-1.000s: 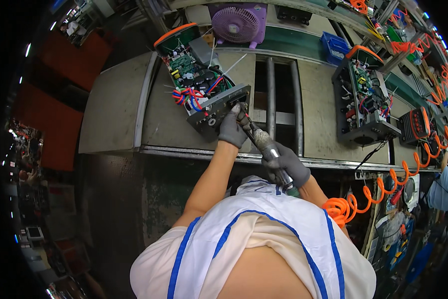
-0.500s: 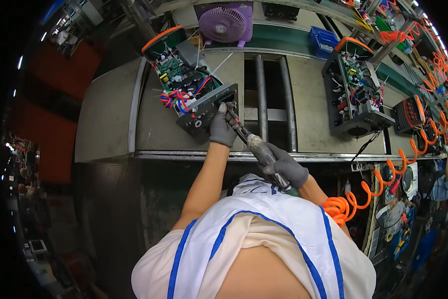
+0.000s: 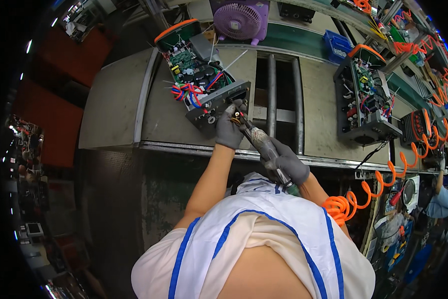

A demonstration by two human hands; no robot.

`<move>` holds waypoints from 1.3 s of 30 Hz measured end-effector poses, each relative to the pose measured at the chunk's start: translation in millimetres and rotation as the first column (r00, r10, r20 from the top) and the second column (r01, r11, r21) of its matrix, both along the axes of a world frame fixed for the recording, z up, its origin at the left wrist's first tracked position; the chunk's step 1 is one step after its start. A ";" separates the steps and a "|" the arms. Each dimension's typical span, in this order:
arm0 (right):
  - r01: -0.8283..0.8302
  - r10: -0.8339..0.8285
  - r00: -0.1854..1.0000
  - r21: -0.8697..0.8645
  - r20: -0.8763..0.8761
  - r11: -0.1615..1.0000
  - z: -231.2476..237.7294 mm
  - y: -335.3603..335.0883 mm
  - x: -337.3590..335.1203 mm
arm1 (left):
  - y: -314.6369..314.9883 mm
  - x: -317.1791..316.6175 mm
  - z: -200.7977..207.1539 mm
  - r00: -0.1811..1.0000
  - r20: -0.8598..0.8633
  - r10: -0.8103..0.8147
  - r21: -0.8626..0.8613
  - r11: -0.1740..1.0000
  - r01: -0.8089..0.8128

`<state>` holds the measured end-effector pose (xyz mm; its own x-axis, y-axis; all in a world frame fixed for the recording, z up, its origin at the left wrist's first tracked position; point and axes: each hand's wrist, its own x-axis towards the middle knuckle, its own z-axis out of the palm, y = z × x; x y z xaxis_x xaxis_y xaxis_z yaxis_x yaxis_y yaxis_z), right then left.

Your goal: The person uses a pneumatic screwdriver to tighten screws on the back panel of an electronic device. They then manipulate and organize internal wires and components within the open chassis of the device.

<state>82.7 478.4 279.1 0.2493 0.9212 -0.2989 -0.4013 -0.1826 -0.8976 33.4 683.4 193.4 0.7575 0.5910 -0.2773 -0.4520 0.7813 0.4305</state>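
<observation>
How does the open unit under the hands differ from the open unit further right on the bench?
The near unit lies on the bench with the left hand on its front panel and the screwdriver, gripped by the right hand, at that panel; the far unit is untouched. The near unit shows a red and blue wire bundle at its front; the far unit's wiring looks sparser. Both are dark, lidless, with green boards and orange handles.

I count two open electronics units (image 3: 204,84) (image 3: 366,99), one purple fan (image 3: 240,21), one blue bin (image 3: 336,46) and one powered screwdriver (image 3: 264,147) before me.
</observation>
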 end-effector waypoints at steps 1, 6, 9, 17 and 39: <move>0.028 -0.027 0.999 0.012 -0.020 1.000 -2.7 1.3 -1.0 | 2.5 2.7 -4.4 1.000 -0.006 -0.023 0.000 1.000 0.023; -0.095 0.033 0.973 -0.264 -0.230 0.960 -46.2 -14.8 -1.4 | -14.7 -2.7 36.7 0.933 -0.333 -0.137 0.316 0.916 0.247; -0.002 0.002 1.000 0.004 0.004 1.000 -57.2 15.0 -13.4 | 7.0 -23.5 13.8 0.969 -0.145 -0.199 0.323 0.916 0.237; 0.092 -0.098 0.989 0.054 0.112 0.994 -32.5 -3.4 -10.9 | 31.9 -22.9 -71.1 0.917 0.265 -0.297 0.012 0.952 0.305; 0.045 -0.045 0.974 -0.006 -0.220 0.999 0.3 -42.0 -8.3 | -25.1 -23.8 -15.4 0.958 0.283 -0.042 0.024 0.999 0.036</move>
